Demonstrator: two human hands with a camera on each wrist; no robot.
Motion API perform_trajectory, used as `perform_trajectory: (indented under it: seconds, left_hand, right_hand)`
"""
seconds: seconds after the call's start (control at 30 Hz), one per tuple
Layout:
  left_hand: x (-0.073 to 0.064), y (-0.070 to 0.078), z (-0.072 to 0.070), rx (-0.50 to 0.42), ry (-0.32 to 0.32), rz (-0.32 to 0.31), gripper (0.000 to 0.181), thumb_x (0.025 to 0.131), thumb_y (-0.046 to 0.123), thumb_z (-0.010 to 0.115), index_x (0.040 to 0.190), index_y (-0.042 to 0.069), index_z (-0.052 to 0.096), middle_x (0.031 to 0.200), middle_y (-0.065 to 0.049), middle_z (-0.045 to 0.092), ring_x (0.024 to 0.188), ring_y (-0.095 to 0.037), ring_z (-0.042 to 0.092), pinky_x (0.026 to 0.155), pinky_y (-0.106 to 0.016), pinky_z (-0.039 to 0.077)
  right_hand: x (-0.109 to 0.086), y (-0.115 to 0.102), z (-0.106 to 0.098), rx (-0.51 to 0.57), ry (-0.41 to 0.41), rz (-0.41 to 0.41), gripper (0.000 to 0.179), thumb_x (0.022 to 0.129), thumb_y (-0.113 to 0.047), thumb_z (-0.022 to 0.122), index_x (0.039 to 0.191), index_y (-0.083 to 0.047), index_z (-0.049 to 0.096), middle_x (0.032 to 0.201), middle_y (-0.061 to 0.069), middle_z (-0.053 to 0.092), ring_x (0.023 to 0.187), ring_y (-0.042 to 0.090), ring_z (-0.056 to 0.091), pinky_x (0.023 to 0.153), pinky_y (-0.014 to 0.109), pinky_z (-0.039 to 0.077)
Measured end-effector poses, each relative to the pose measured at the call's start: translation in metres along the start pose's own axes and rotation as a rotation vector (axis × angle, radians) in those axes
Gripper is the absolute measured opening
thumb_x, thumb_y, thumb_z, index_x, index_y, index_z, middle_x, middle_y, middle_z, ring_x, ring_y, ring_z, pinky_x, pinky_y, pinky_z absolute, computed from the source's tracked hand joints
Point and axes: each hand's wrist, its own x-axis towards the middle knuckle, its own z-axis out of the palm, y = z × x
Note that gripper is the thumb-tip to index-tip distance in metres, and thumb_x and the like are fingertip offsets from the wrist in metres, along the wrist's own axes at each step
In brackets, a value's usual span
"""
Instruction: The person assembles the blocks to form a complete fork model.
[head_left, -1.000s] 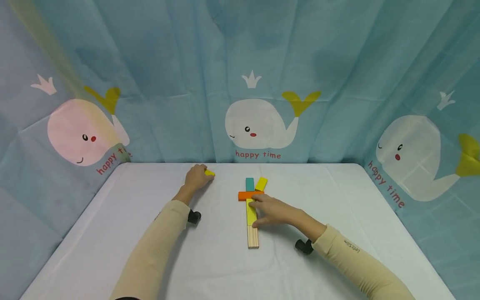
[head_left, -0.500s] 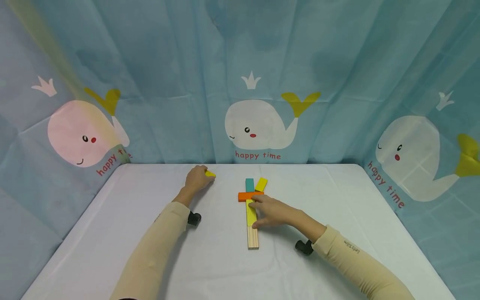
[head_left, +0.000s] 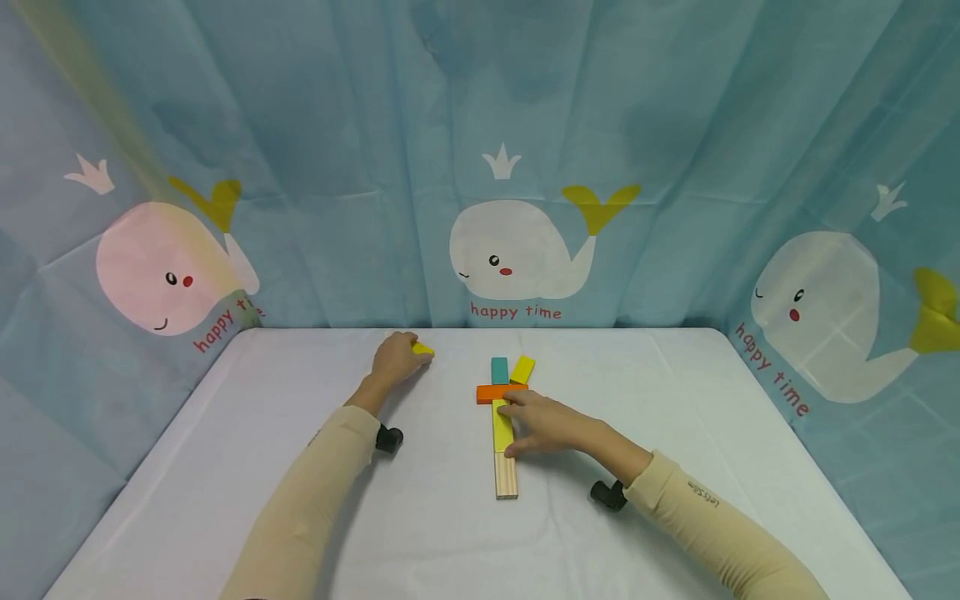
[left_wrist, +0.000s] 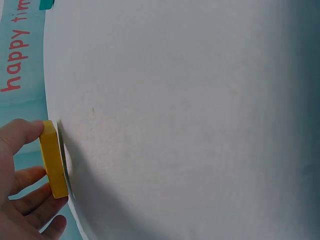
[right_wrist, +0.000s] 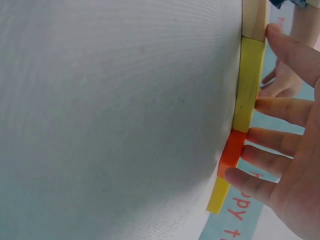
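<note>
At the back left of the table my left hand pinches a yellow wooden block, thumb on one end and fingers at the other. The block is tilted close over the white cloth. My right hand spreads over a row of flat blocks, its fingertips resting along them. In that row lie a plain wood block, a long yellow block, a crosswise orange block and a teal block. Slanting beside the teal one is a short yellow block.
A white cloth covers the table. Behind and at both sides hangs a blue curtain with printed whales, close to the table's back edge. Black wrist cameras sit under both forearms.
My left hand has shifted very slightly to the right with the yellow block. The right hand and the row of blocks have stayed in place.
</note>
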Motion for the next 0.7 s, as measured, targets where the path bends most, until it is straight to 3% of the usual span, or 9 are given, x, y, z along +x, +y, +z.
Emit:
perform_trajectory:
  seconds: [0.27, 0.7]
  left_hand:
    - [-0.001, 0.008, 0.003, -0.03, 0.005, 0.024, 0.058, 0.089, 0.029, 0.068, 0.133, -0.007, 0.054, 0.125, -0.023, 0.06, 0.101, -0.031, 0.056, 0.093, -0.043, 0.049]
    - [-0.006, 0.031, 0.005, -0.057, -0.034, 0.004, 0.06, 0.088, 0.031, 0.07, 0.134, -0.003, 0.054, 0.126, -0.019, 0.06, 0.101, -0.029, 0.055, 0.092, -0.041, 0.048]
  right_hand:
    - [0.0, -0.001, -0.001, 0.014, -0.012, 0.007, 0.073, 0.083, -0.051, 0.072, 0.141, -0.013, 0.052, 0.152, 0.011, 0.042, 0.14, 0.027, 0.04, 0.114, 0.043, 0.039]
    - [0.0, -0.001, -0.002, 0.023, -0.016, 0.0, 0.07, 0.083, -0.047, 0.074, 0.14, -0.012, 0.053, 0.151, 0.01, 0.042, 0.14, 0.026, 0.04, 0.112, 0.042, 0.041]
